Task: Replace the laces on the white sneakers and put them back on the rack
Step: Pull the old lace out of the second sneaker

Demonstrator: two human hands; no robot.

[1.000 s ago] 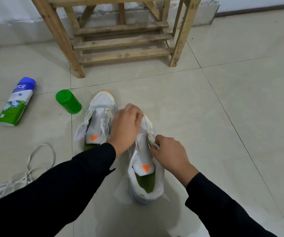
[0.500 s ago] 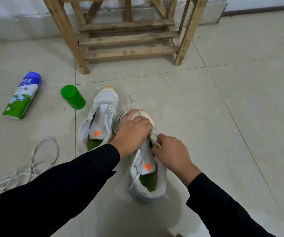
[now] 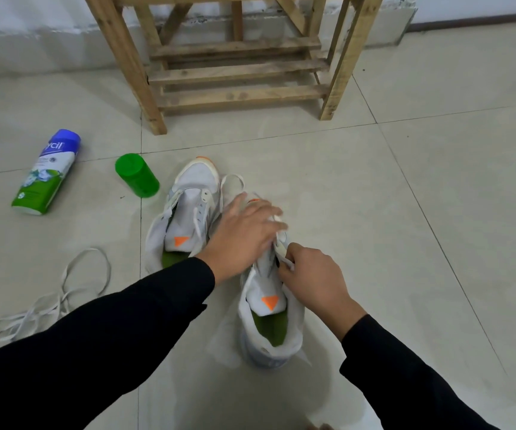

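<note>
Nearby — spray can (image 3: 45,173), green cap (image 3: 137,175), loose laces (image 3: 33,316)

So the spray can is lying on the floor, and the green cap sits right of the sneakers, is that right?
Not quite. The head view shows the green cap left of the sneakers, not right of them. The spray can does lie on the floor.

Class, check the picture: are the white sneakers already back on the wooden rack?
No: the far sneaker and the near sneaker both sit on the tiled floor in front of the wooden rack.
</note>
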